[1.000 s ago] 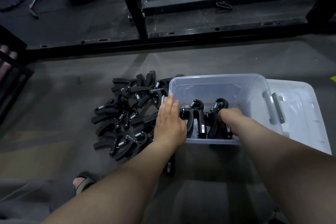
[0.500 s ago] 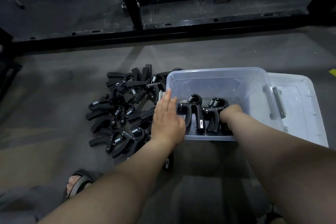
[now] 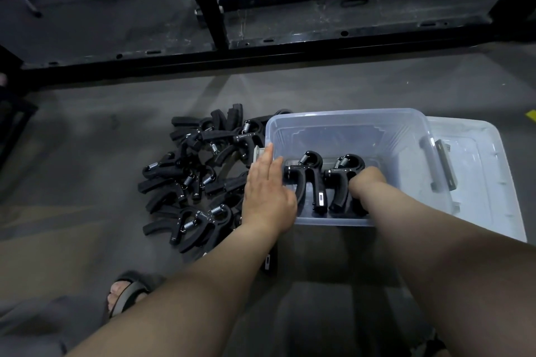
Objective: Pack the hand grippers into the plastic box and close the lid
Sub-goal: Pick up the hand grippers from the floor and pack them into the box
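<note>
Head view tells you that little has moved in the last second. Your left hand (image 3: 268, 197) is still laid flat, fingers straight, against the left wall of the plastic box (image 3: 348, 114). Your right hand (image 3: 366, 182) is still down inside, curled over the right handle of the second hand gripper (image 3: 343, 180). That one stands spring-up along the box's near wall, just beside the first hand gripper (image 3: 307, 180), and both look a little squarer than before. No new one has gone in; the count in the box remains two.

So you appear to be finishing the seating of the second piece, not fetching the next. The pile of hand grippers (image 3: 197, 180) lies untouched on the floor (image 3: 87, 153) just beside the box's left wall, so most of the packing is ahead. The lid (image 3: 478, 171) lies flat at the box's right wall, still off. Only your head has shifted, bringing your sandalled foot (image 3: 124, 295) further into sight.
</note>
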`<state>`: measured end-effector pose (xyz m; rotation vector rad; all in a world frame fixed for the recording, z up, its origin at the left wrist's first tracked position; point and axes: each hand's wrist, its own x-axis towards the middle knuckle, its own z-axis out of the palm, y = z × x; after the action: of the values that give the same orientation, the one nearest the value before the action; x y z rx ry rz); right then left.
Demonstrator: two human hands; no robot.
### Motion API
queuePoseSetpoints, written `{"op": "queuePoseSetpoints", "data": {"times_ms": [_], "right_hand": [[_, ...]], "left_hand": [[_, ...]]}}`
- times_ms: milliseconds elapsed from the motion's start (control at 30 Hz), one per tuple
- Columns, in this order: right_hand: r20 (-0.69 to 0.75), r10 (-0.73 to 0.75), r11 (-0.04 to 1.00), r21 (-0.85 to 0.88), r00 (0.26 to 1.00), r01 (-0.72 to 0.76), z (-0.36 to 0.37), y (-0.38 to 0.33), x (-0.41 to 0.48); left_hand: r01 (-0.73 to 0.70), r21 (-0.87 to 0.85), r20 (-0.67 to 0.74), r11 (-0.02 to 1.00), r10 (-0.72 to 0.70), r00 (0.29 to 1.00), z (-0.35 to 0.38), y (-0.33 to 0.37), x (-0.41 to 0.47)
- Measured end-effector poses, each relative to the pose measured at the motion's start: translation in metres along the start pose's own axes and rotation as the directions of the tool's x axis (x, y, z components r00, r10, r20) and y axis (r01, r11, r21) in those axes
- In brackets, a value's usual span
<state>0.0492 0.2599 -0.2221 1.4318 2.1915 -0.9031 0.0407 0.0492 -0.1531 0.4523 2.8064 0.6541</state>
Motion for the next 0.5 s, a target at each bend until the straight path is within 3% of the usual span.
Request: {"op": "queuePoseSetpoints", "data": {"times_ms": [167, 500], "right_hand": [[0.038, -0.023, 0.993, -0.115, 0.999, 0.027, 0.0012, 0.0003, 0.0004], [0.058, -0.044, 0.981, -0.186, 0.997, 0.054, 0.0047, 0.0004, 0.0042]], "left_hand": [[0.006, -0.004, -0.004, 1.0, -0.006, 1.0, -0.0003, 0.001, 0.0005], [0.008, 0.003, 0.016, 1.0, -0.008, 1.0, -0.0014, 0.0012, -0.0002]]}}
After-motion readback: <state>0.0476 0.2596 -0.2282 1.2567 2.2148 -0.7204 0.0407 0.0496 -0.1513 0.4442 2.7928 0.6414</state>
